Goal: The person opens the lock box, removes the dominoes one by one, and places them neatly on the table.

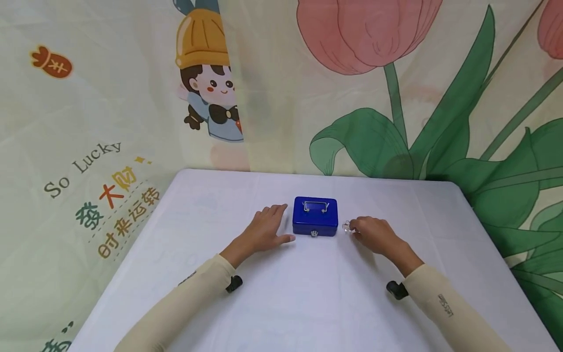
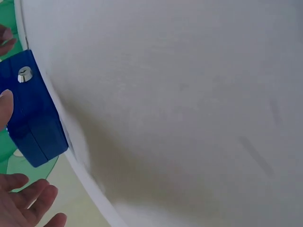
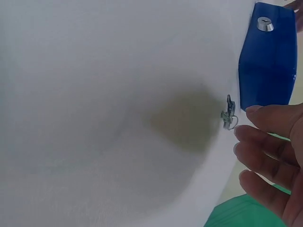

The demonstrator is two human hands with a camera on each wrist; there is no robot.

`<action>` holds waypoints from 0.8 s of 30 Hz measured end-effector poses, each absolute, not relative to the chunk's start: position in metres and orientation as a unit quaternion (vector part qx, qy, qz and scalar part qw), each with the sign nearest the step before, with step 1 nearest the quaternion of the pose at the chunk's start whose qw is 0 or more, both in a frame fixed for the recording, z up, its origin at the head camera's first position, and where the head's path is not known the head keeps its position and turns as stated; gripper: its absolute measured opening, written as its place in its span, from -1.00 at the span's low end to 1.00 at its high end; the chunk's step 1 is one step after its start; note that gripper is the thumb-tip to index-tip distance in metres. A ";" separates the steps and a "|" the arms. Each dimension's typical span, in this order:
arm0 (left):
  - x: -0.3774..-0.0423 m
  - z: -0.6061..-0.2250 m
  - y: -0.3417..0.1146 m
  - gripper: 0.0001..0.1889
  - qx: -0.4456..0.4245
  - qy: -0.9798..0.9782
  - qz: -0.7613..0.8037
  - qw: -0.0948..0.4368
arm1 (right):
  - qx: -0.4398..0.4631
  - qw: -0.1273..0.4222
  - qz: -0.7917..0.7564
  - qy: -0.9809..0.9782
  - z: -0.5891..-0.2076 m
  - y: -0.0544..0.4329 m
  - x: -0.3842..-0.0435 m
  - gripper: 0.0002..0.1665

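A blue metal cash box [image 1: 314, 217] stands closed on the white table, with a silver folding handle on its lid and a round lock [image 3: 265, 24] in its front. My left hand [image 1: 264, 229] is spread at the box's left side, thumb near the front corner; in the left wrist view its fingers [image 2: 40, 201] are apart from the box. To the right of the box lie small silver keys on a ring [image 3: 229, 115]. My right hand [image 1: 374, 235] reaches over them, fingers loosely bent, thumb and forefinger close to the ring without visibly gripping it.
The white table [image 1: 299, 303] has rounded back corners. A printed cloth backdrop [image 1: 272, 88] with tulips and a cartoon figure hangs right behind it. Dark wrist cameras [image 1: 397, 290] sit below both cuffs.
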State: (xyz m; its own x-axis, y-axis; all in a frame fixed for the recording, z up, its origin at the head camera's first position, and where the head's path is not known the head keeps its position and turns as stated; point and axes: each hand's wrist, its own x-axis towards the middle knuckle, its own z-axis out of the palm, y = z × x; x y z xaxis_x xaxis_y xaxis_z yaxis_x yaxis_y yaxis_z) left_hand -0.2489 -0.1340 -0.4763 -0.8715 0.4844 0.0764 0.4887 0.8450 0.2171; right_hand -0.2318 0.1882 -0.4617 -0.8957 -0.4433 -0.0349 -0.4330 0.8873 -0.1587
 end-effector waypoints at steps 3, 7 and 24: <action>-0.256 -0.479 -0.129 0.06 -0.242 -0.963 -0.114 -0.012 | -0.226 0.044 -0.081 0.970 -0.468 0.186 -0.238 -0.74; -0.266 -0.480 -0.123 0.11 -0.240 -0.964 -0.107 -0.029 | -0.218 0.073 -0.094 0.969 -0.472 0.185 -0.246 -0.70; -0.296 -0.476 -0.104 0.29 -0.251 -0.954 -0.140 -0.084 | -0.221 0.171 -0.093 0.956 -0.473 0.185 -0.283 -0.75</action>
